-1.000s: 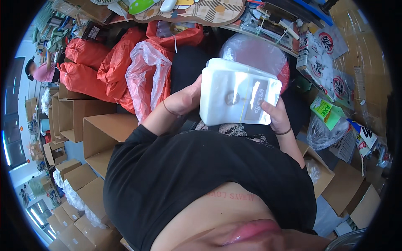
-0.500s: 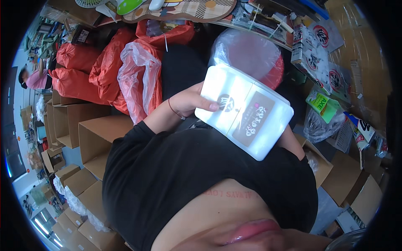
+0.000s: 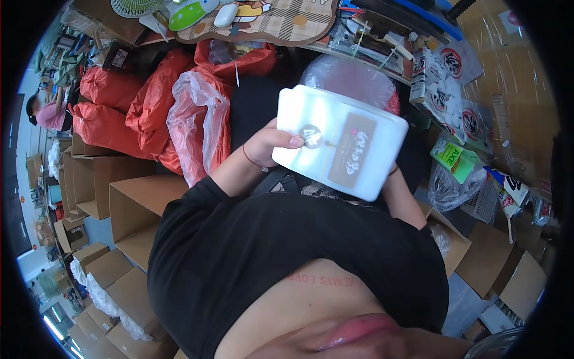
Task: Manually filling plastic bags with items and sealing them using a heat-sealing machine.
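Note:
In front of my chest is a flat white box point(image 3: 323, 164) with rounded corners, a round grey mark and a brownish-grey printed label. A seam or fold line runs across its face. My left hand point(image 3: 272, 145) grips its left edge, thumb pressed on the front near the round mark, fingers out of sight behind. The right forearm point(image 3: 402, 194) reaches up to the box's right side; the fingers of that hand are hidden behind the box.
Red plastic sacks point(image 3: 110, 113) are piled at the left. A clear-lined red bin point(image 3: 353, 78) stands beyond the box. Open cardboard cartons point(image 3: 137, 206) flank me. A table with a plaid mat point(image 3: 269, 24) lies ahead, and printed plastic packs point(image 3: 439, 90) sit at the right.
The white box has shifted slightly left and away from my chest, turning a little flatter. My left hand keeps its hold and moves with it.

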`<act>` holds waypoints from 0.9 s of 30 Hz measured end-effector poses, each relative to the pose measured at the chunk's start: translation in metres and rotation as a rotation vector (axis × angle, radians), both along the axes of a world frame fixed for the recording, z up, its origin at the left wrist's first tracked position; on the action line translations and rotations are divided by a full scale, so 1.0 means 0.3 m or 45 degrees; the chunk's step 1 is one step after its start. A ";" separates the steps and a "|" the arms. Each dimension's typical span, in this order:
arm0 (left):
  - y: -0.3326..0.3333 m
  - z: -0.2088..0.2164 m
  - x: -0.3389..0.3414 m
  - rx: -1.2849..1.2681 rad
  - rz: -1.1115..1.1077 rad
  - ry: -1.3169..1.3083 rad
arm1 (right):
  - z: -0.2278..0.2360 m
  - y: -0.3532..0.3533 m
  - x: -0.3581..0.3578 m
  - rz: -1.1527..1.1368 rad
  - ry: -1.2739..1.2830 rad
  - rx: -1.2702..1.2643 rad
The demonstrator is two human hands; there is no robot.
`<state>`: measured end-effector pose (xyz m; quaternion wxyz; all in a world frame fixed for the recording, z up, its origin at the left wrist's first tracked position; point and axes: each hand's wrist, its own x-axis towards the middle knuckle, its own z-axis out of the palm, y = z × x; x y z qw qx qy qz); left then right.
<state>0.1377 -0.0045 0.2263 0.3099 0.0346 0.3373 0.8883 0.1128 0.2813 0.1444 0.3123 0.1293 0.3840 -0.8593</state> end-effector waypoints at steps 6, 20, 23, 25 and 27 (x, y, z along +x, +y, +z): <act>0.017 0.040 -0.022 -0.015 -0.067 -0.029 | -0.008 -0.020 -0.010 0.120 0.072 -0.585; -0.040 0.059 -0.058 -0.407 0.439 0.257 | 0.321 0.063 -0.078 0.086 0.712 -0.272; -0.018 0.051 -0.073 -0.610 0.551 0.527 | 0.385 -0.195 0.019 0.024 0.367 0.006; -0.020 0.052 -0.082 -0.589 0.527 0.529 | 0.369 -0.191 0.003 0.062 0.337 -0.129; -0.027 0.058 -0.092 -0.575 0.515 0.539 | 0.354 -0.179 -0.019 0.143 0.275 -0.402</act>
